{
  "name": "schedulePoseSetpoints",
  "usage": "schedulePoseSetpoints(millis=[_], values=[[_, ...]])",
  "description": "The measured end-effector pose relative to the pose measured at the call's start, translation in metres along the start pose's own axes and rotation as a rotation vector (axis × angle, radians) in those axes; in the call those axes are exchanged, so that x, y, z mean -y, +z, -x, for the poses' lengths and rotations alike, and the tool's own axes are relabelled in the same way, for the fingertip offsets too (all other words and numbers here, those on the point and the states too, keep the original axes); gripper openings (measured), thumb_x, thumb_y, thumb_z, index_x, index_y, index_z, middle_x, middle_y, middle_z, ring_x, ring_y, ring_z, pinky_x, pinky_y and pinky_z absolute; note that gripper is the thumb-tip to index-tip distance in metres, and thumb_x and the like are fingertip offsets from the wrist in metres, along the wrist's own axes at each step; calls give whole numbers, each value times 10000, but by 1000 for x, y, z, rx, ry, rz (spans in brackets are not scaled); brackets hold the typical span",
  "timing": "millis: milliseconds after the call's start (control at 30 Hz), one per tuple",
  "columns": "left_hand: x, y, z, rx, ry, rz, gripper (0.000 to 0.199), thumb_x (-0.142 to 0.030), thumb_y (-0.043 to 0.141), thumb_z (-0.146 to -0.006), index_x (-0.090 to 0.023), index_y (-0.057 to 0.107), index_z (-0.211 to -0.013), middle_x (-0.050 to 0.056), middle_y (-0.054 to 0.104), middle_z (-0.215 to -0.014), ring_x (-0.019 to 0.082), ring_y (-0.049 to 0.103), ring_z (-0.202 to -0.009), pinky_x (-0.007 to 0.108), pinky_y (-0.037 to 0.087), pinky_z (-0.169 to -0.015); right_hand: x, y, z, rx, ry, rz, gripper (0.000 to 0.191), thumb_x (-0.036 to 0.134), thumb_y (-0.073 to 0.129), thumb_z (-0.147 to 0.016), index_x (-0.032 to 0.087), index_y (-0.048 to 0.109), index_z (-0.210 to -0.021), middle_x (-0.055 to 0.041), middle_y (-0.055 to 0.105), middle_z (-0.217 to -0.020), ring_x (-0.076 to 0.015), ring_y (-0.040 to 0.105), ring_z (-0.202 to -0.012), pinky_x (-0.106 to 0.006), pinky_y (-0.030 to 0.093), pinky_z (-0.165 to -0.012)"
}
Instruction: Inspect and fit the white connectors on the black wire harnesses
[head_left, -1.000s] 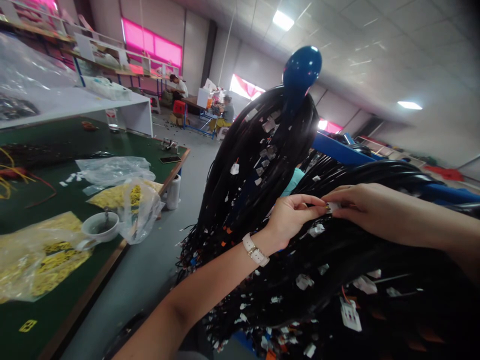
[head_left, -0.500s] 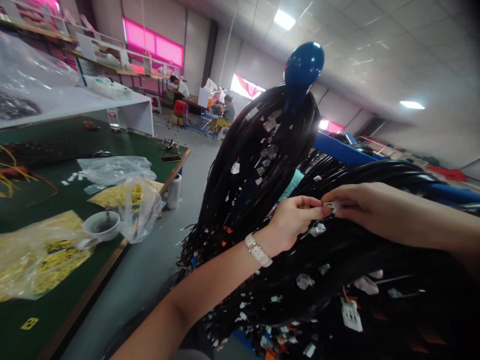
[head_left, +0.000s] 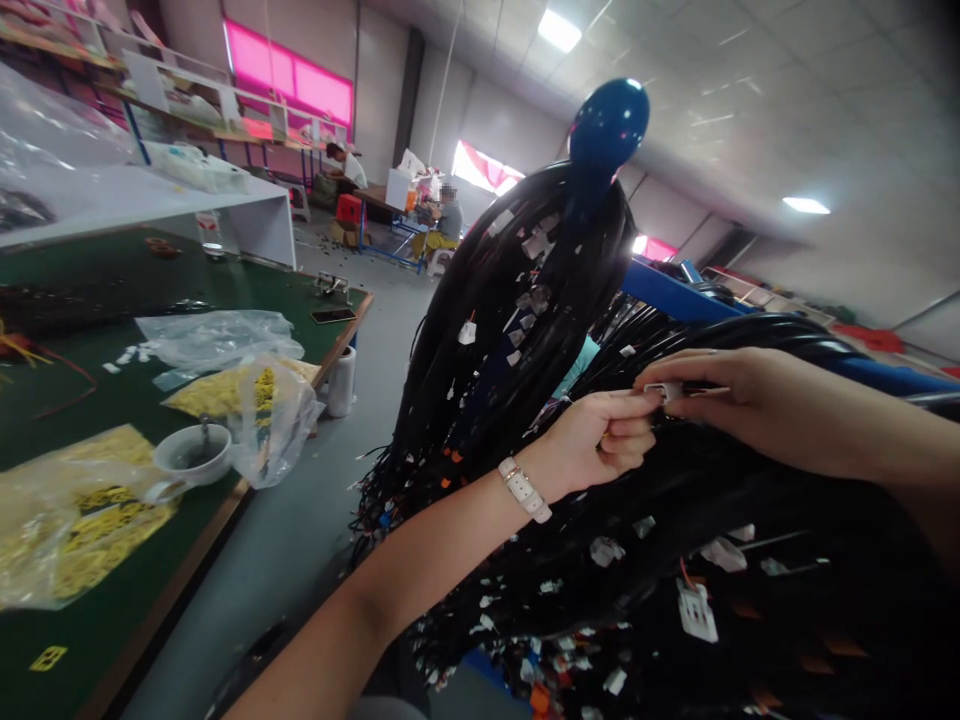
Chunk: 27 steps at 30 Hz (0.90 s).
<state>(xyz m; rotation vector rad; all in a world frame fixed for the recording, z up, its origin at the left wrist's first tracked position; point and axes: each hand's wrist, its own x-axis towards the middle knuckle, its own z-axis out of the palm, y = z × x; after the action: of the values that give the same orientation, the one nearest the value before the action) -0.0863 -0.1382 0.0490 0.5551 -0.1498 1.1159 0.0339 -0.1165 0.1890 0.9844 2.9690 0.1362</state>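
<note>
Between my two hands is a small white connector [head_left: 663,392]. My right hand [head_left: 724,390] grips it from the right, thumb and fingers closed around it. My left hand [head_left: 604,435] is pinched at the connector's left side, with the other fingers curled in; whether a wire or terminal sits in that pinch is hidden. Behind and below my hands hang thick bundles of black wire harnesses [head_left: 517,300] with many white connectors and some orange ones. Lower right, a larger white connector [head_left: 697,610] with a red wire lies against the dark bundle.
A blue rack post with a round end [head_left: 609,120] holds up the harnesses. To the left is a green-topped table [head_left: 45,690] with bags of yellow parts [head_left: 112,560], a white cup [head_left: 193,455] and a phone [head_left: 333,316]. Two people sit at benches far back.
My left hand has turned and its fingers have curled in beside the connector. The right hand keeps its grip. The view has shifted slightly.
</note>
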Motion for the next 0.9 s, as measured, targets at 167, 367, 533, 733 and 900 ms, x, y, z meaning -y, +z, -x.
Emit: schedulePoseSetpoints(millis=[167,367,533,733,900], values=[[5,4,0,-57,79,-98,188,-180,611,-817,-158,492,-674,-99,253,-483,25,197,-367,154,135,-353,-3,2,3,-9,-9,0,243,326,522,-860,299,688,-1036,15,713,-1054,-200,665,-884,-348,506,-805],[8,12,3,-102,184,-171,328,-232,699,-750,-174,411,-604,-115,212,-471,17,171,-367,169,107,-357,-3,0,5,-15,-47,-26,254,322,511,-884,274,693,-1055,-3,678,-1145,-198,648,-956,-335,501,-847],[11,15,1,-115,229,-204,333,-263,742,-706,-174,435,-616,-130,185,-453,14,145,-360,165,83,-350,0,-3,5,-7,-114,-41,257,299,515,-883,231,702,-1046,-28,672,-1132,-185,639,-950,-320,490,-862],[4,15,5,-144,140,-230,309,-253,726,-754,-170,457,-627,-126,183,-454,17,150,-347,159,81,-337,10,-2,5,-76,-66,-57,244,279,550,-836,180,725,-975,-37,699,-1028,-155,632,-829,-294,501,-757],[1,10,18,-229,70,-178,196,-255,679,-823,-133,571,-715,-119,194,-472,12,168,-350,134,106,-332,29,8,15,-464,74,13,271,320,610,-825,166,718,-1020,-39,713,-989,-142,635,-757,-295,511,-737]])
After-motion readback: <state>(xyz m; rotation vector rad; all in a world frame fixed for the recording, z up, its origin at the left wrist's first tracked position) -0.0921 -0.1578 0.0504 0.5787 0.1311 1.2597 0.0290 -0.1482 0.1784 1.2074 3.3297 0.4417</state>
